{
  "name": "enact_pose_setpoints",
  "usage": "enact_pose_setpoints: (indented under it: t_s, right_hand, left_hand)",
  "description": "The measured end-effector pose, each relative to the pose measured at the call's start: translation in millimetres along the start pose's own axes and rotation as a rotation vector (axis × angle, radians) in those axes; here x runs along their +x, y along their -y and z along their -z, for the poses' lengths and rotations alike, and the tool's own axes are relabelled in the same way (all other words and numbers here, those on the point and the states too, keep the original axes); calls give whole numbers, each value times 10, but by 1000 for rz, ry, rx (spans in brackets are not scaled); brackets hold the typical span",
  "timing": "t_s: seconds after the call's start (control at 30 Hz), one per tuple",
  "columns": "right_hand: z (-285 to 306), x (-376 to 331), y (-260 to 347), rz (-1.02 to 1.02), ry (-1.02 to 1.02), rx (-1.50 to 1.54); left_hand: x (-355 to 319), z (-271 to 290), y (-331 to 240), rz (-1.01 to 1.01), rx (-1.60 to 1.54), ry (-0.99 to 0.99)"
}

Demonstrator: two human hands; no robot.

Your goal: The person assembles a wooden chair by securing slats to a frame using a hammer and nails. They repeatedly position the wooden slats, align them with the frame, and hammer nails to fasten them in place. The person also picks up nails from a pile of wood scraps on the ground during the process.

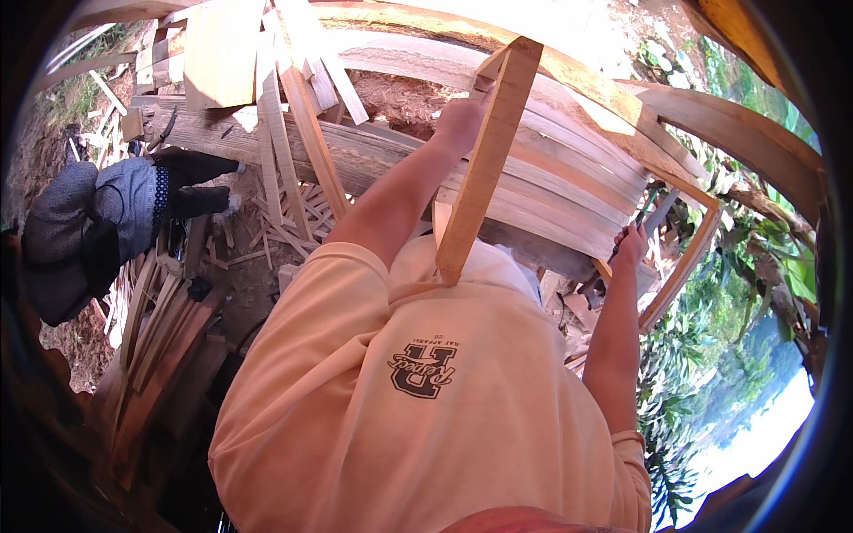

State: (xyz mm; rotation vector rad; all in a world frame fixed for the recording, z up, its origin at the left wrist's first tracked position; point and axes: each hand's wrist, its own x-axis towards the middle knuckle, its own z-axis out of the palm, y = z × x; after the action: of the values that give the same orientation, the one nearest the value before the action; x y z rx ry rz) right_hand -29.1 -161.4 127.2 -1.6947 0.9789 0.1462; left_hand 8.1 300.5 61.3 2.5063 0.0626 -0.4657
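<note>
Left fingers (462, 114) clenched on the slanted wooden slat (484, 169); right fingers (633, 242) around a dark tool (647, 211), beside the plank stack's edge (613, 235).

Two hands (458, 120) (629, 246), one wooden frame (484, 169), one dark tool (647, 211), one co-worker (98, 222)

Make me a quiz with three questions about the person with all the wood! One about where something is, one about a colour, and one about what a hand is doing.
1. Where is the other person?
A. at the picture's left
B. at the picture's right
C. on top of the planks

2. What colour is the shirt?
A. green
B. peach
C. black

3. What is the right hand doing?
A. lying flat and open
B. gripping a dark tool
C. holding a cup

Answers:
1 A: the other person crouches left of the wood scraps.
2 B: the shirt is peach.
3 B: the right hand is closed on a dark tool.
</note>
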Motion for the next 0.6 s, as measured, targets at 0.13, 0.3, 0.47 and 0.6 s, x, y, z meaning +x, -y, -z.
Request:
enact_pose_setpoints:
  t_s: [0.13, 0.3, 0.47, 0.6]
  right_hand:
    - [103, 54, -96, -91, -181, 315]
    - [203, 262, 134, -259, 9, 651]
    - [299, 337, 217, -285, 61, 687]
    - [312, 466, 308, -326, 113, 661]
  left_hand:
    - [-34, 85, -170, 0, -200, -103]
    - [221, -615, 486, 147, -1037, -100]
    - [196, -533, 405, 64, -412, -156]
    - [133, -411, 291, 6, -263, -163]
